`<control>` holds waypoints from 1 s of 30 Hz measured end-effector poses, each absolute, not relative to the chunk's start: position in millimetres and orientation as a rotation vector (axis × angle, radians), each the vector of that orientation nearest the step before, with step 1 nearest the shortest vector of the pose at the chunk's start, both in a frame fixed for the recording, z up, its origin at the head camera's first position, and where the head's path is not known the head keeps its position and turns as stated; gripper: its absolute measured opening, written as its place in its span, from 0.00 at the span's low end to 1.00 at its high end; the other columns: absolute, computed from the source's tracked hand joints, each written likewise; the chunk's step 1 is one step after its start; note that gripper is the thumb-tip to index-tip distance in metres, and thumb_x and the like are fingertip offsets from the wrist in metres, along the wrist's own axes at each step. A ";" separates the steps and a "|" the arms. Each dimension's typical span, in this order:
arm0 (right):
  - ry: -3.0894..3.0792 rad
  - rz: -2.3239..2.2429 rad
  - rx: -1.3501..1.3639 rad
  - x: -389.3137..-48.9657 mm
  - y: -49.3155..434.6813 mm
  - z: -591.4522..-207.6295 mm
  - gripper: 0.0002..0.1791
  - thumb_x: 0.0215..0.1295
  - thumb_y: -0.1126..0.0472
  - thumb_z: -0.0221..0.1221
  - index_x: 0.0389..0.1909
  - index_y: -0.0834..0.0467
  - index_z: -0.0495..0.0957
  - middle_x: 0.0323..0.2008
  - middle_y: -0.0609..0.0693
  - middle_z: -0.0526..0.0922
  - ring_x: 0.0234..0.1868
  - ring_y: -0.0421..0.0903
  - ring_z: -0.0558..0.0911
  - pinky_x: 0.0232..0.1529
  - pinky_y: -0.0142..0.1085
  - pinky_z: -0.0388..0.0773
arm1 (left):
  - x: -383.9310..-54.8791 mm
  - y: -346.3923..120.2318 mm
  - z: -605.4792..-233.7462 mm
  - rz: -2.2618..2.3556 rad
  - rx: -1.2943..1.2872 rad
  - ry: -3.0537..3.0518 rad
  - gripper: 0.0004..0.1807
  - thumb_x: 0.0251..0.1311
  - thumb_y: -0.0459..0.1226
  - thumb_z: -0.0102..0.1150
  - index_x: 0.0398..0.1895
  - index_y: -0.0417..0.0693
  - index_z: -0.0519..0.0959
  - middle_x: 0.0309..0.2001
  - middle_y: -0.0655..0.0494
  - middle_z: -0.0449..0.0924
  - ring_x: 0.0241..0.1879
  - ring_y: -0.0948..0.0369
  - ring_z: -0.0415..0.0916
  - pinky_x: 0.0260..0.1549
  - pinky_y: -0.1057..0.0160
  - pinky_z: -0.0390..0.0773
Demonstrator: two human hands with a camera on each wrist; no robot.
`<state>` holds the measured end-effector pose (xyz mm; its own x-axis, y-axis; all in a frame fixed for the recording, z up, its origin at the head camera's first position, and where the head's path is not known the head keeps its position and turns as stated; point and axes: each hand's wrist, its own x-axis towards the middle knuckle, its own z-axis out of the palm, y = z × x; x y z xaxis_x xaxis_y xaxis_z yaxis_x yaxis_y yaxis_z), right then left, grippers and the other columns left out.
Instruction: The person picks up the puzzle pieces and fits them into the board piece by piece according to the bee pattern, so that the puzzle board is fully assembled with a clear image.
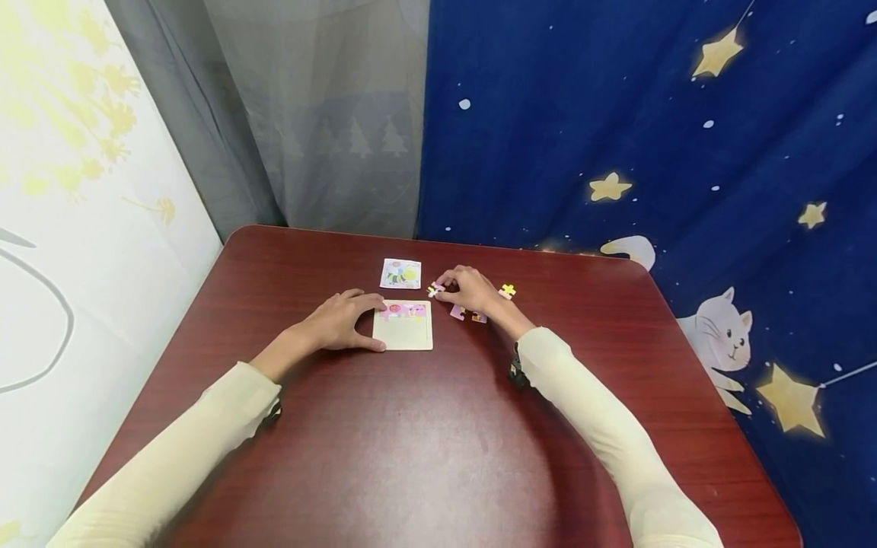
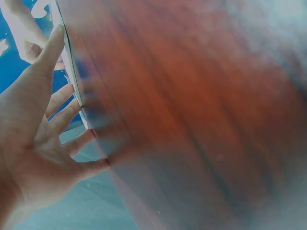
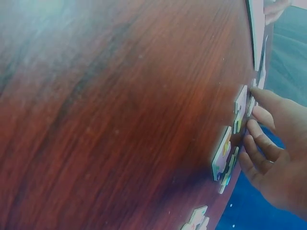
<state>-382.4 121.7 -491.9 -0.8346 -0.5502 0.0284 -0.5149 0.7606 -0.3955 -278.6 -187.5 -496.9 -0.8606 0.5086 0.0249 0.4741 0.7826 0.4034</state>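
A square puzzle board (image 1: 403, 336) lies on the table, its top strip filled with pink printed pieces and its lower part plain cream. My left hand (image 1: 337, 321) rests at its left side, fingers stretched out. The thumb touches the lower left corner and the fingertips reach the upper left one. Just beyond the board's upper right corner, my right hand (image 1: 471, 289) pinches a small puzzle piece (image 1: 433, 290) between thumb and fingertips, low over the table. Pink puzzle pieces (image 1: 457, 312) lie under and in front of that hand, partly covered by it in the head view.
A square picture card (image 1: 400, 274) with a bee lies behind the board. One yellow puzzle piece (image 1: 507, 291) is to the right of my right hand. The dark red table (image 1: 411, 441) ends at grey and blue curtains (image 1: 521, 137) behind.
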 end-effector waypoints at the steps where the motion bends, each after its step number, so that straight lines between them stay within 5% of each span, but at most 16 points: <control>1: 2.865 -0.600 -0.870 -382.3 121.5 -491.6 0.17 0.68 0.51 0.70 0.54 0.52 0.87 0.45 0.50 0.82 0.47 0.46 0.80 0.51 0.40 0.77 | -278.8 -187.2 -496.8 0.619 0.794 2.883 0.46 0.48 0.65 0.77 0.69 0.55 0.77 0.71 0.54 0.72 0.74 0.42 0.60 0.69 0.34 0.60; 12: 2.841 -0.602 -0.887 -381.2 122.8 -489.1 0.17 0.72 0.61 0.65 0.59 0.53 0.85 0.54 0.52 0.83 0.57 0.49 0.80 0.62 0.44 0.75 | -278.6 -188.0 -496.3 0.623 0.794 2.886 0.46 0.47 0.65 0.77 0.69 0.55 0.77 0.72 0.53 0.72 0.74 0.41 0.60 0.69 0.33 0.60; 21: 2.894 -0.601 -0.833 -375.6 121.8 -494.3 0.18 0.69 0.48 0.68 0.56 0.51 0.87 0.45 0.49 0.83 0.48 0.46 0.80 0.51 0.41 0.78 | -278.0 -188.0 -498.4 0.613 0.795 2.886 0.47 0.47 0.65 0.77 0.69 0.55 0.77 0.72 0.54 0.72 0.74 0.41 0.60 0.68 0.33 0.60; 30: 2.834 -0.634 -0.915 -375.6 124.3 -487.5 0.18 0.71 0.64 0.64 0.60 0.55 0.85 0.53 0.54 0.85 0.55 0.49 0.81 0.61 0.43 0.76 | -280.1 -188.1 -498.6 0.608 0.819 2.897 0.47 0.47 0.66 0.76 0.68 0.54 0.77 0.71 0.53 0.72 0.74 0.40 0.61 0.68 0.33 0.61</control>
